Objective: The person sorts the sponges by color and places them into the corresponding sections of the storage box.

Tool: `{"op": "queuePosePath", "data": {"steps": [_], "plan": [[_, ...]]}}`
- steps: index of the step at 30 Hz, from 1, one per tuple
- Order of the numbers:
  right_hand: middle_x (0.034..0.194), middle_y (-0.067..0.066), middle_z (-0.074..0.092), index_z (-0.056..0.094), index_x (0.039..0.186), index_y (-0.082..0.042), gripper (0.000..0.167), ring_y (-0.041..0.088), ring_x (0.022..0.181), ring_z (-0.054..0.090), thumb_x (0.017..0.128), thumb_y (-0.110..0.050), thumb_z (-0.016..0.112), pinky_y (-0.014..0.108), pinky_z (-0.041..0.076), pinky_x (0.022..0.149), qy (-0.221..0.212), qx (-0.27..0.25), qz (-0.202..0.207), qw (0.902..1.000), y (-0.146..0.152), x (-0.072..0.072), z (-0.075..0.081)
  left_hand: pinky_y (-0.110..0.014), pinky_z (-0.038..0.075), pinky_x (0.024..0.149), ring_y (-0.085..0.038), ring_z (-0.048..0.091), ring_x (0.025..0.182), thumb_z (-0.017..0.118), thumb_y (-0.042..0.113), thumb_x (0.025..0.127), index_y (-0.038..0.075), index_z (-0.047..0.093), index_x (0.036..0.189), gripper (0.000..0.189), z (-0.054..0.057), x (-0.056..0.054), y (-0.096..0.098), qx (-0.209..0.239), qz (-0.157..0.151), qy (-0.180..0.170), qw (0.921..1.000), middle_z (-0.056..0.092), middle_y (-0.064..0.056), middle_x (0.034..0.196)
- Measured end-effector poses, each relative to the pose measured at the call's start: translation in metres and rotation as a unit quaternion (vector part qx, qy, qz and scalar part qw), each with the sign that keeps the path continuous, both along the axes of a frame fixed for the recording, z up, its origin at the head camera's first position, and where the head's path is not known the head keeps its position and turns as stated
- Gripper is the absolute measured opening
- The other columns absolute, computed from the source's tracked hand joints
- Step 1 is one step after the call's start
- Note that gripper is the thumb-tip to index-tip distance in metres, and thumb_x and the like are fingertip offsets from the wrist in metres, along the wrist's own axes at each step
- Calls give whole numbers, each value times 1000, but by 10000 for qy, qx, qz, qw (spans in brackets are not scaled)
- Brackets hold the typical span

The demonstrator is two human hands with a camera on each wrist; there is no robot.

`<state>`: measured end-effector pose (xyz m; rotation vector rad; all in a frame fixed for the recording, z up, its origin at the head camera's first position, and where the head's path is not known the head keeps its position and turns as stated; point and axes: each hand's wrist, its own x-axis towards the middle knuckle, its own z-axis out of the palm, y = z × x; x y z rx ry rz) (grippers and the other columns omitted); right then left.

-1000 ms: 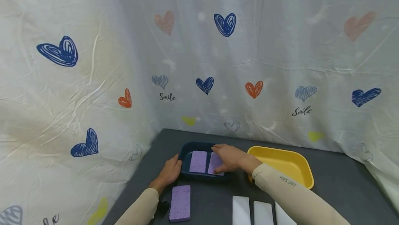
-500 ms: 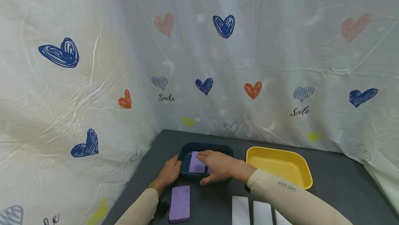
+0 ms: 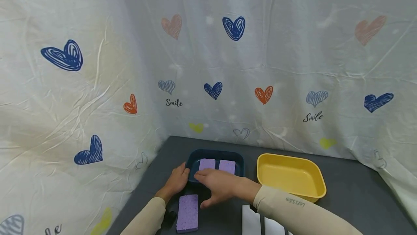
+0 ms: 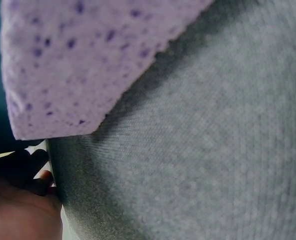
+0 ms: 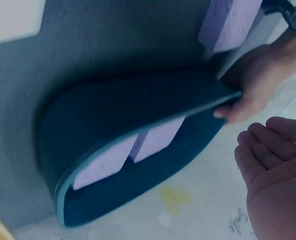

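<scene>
My left hand (image 3: 177,180) grips the left end of a dark blue tray (image 3: 241,159), its thumb over the rim in the right wrist view. Two purple sponges (image 3: 227,166) lie side by side in that tray, the left one (image 3: 206,163) partly hidden by my right hand (image 3: 221,184). That hand is over the tray's front edge, fingers extended and holding nothing. Another purple sponge (image 3: 187,213) lies on the table in front of the tray, beside my left wrist; it looms large in the left wrist view (image 4: 77,60).
A yellow tray (image 3: 293,175) with nothing in it stands to the right of the blue one. White rectangular blocks (image 3: 249,220) lie at the front, partly under my right forearm. A heart-printed white curtain (image 3: 286,46) hangs behind and left of the grey table (image 3: 224,217).
My right hand has come off the right sponge in the blue tray and moved left and toward me, uncovering that sponge. The left hand has stayed on the tray's end.
</scene>
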<state>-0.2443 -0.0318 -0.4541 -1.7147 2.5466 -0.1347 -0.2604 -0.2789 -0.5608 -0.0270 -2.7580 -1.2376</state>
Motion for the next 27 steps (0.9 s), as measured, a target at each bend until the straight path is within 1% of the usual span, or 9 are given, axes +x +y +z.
{"op": "queuePosePath", "data": {"steps": [4,12,14,16,18,20,23,25,27], "plan": [[164,7,56,51,162,-4,93,17,153,52,93,-59,82,28,41,126,90,2,202,9998,-6,6,-8,-61,52,108,-35,70,122,46,14,111,5,67,136,34,0,0,1,-116,32,63,9999,76,-16,132],[161,6,59,54,159,-3,91,14,148,56,94,-61,80,26,44,123,110,-63,453,9989,-15,14,-28,-63,52,109,-36,70,122,43,14,111,3,66,138,37,1,1,1,-74,-14,-8,10000,74,-17,134],[160,5,60,54,158,-3,90,13,147,56,94,-61,80,25,44,122,21,-125,486,9987,-16,15,-33,-64,53,105,-38,70,121,43,14,110,2,66,135,36,0,1,-1,-60,-72,83,9999,74,-19,131],[159,6,60,54,158,-3,89,13,147,56,94,-59,81,25,44,122,-99,-171,492,9986,-17,16,-36,-62,56,99,-39,71,117,41,16,110,2,66,132,36,-5,-1,-4,-125,-156,257,9995,75,-21,128],[160,6,60,53,159,-2,90,14,148,55,94,-58,81,26,44,123,-227,-171,457,9985,-18,17,-39,-58,58,92,-38,72,114,39,21,111,3,66,131,38,-13,-5,-9,-261,-236,464,9983,76,-20,125],[161,7,59,53,159,-2,90,15,149,55,94,-58,82,26,43,124,-296,-128,417,9986,-19,17,-41,-59,58,91,-40,72,114,39,22,111,2,66,132,39,-14,-6,-9,-299,-269,508,9979,75,-21,126],[161,7,59,52,159,-2,92,15,150,54,93,-59,82,27,42,124,-314,-52,335,9989,-21,19,-44,-61,56,98,-39,71,120,41,21,112,3,66,134,37,-8,-3,-6,-183,-160,254,9994,75,-19,130],[161,7,59,52,159,-2,94,15,150,54,92,-59,83,27,42,125,-321,-43,283,9991,-22,20,-47,-64,53,103,-40,70,123,44,16,111,3,66,133,34,2,2,0,-83,-34,41,10000,74,-19,131],[161,7,58,52,159,-3,95,16,150,54,91,-60,84,28,42,125,-390,-52,216,9990,-22,20,-52,-63,53,105,-37,69,124,45,15,112,5,66,133,32,4,4,1,-85,65,-78,9999,74,-17,132]]}}
